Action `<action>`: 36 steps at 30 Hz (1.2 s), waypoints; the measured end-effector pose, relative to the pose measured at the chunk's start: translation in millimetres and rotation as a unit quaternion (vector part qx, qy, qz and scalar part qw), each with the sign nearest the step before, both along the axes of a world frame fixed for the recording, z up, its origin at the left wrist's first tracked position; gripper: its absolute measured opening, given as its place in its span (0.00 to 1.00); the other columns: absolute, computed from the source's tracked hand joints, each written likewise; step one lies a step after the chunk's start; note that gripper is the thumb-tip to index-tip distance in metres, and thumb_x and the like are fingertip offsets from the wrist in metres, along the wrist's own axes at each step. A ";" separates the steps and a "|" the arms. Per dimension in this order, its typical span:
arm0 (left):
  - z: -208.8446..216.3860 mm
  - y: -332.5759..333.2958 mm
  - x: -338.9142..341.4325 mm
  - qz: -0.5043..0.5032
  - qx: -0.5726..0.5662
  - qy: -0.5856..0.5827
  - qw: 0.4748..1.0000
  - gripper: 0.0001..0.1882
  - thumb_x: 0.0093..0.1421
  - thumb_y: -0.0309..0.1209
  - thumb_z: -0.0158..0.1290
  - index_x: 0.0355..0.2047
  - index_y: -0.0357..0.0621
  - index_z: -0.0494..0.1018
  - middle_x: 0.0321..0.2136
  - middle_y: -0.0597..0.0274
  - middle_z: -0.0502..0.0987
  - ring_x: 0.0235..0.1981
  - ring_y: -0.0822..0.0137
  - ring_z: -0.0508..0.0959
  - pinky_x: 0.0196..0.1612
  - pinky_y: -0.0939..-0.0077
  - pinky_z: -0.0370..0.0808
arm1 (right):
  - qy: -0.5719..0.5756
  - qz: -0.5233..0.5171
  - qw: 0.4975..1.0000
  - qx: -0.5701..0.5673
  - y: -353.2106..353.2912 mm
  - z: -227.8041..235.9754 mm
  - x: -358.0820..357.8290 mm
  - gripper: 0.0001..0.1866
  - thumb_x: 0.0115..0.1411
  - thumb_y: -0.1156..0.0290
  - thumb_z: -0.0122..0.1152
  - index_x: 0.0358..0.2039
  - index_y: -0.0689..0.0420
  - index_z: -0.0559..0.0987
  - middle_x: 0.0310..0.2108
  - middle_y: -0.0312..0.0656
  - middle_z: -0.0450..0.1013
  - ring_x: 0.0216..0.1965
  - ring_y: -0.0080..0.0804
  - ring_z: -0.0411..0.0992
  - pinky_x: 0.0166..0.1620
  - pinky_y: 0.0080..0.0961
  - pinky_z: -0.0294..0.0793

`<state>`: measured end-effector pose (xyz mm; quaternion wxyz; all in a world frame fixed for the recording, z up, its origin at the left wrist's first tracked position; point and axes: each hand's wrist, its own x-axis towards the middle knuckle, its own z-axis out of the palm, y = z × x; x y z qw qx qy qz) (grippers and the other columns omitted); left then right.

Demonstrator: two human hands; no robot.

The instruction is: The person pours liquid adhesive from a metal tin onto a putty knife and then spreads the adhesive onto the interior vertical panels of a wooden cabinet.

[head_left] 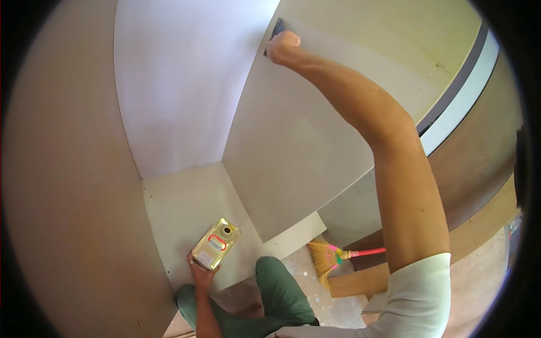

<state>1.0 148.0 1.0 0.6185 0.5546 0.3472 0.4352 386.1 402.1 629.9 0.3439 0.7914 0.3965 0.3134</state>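
Note:
My left hand (201, 274) grips the near end of a gold rectangular metal can (216, 244) over the cabinet's light base. The can's round top opening has no cap on it. Far ahead, my right arm reaches up and my right hand (283, 47) is closed round a dark, flat-edged tool (278, 27). That tool lies against the right side panel (304, 118), close to its corner with the pale back panel (186, 84). My fingers cover most of the tool, so its exact kind cannot be made out.
A brown left panel (67, 158) walls in the other side. Beyond the right panel's lower edge, a straw broom (324, 259) with a red handle lies by a wooden board (360, 281). My green-trousered knees (284, 290) are at the base's front edge.

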 end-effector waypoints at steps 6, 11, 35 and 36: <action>14.3 1.3 0.9 -0.032 -0.053 -0.027 0.998 0.55 0.38 0.19 0.76 0.64 0.39 0.54 0.57 0.52 0.65 0.59 0.60 0.70 0.63 0.61 0.72 | -0.034 -0.040 0.998 -0.047 -63.7 21.8 -29.4 0.13 0.54 0.72 0.65 0.41 0.47 0.87 0.38 0.32 0.81 0.36 0.34 0.77 0.28 0.35 0.68; -2.8 8.4 0.1 0.014 0.053 0.081 0.995 0.58 0.35 0.26 0.79 0.65 0.35 0.56 0.57 0.46 0.67 0.61 0.51 0.70 0.65 0.57 0.70 | -0.027 0.021 0.998 -0.050 -135.8 32.8 -43.3 0.11 0.61 0.73 0.62 0.41 0.50 0.89 0.46 0.38 0.84 0.46 0.39 0.83 0.33 0.40 0.84; 7.4 15.8 -24.1 0.032 0.053 0.112 0.992 0.61 0.33 0.35 0.81 0.65 0.37 0.57 0.59 0.43 0.66 0.62 0.45 0.67 0.66 0.52 0.67 | -0.023 0.117 0.989 -0.086 -127.5 27.1 -104.2 0.08 0.61 0.69 0.60 0.35 0.52 0.87 0.39 0.45 0.83 0.45 0.41 0.83 0.34 0.36 0.83; 11.7 13.6 -28.3 0.037 0.059 0.113 0.991 0.61 0.33 0.35 0.81 0.65 0.37 0.57 0.59 0.43 0.66 0.62 0.45 0.67 0.66 0.52 0.67 | -0.023 0.121 0.989 -0.080 -100.9 13.1 -88.2 0.08 0.61 0.69 0.60 0.35 0.52 0.87 0.39 0.45 0.83 0.45 0.41 0.83 0.34 0.36 0.83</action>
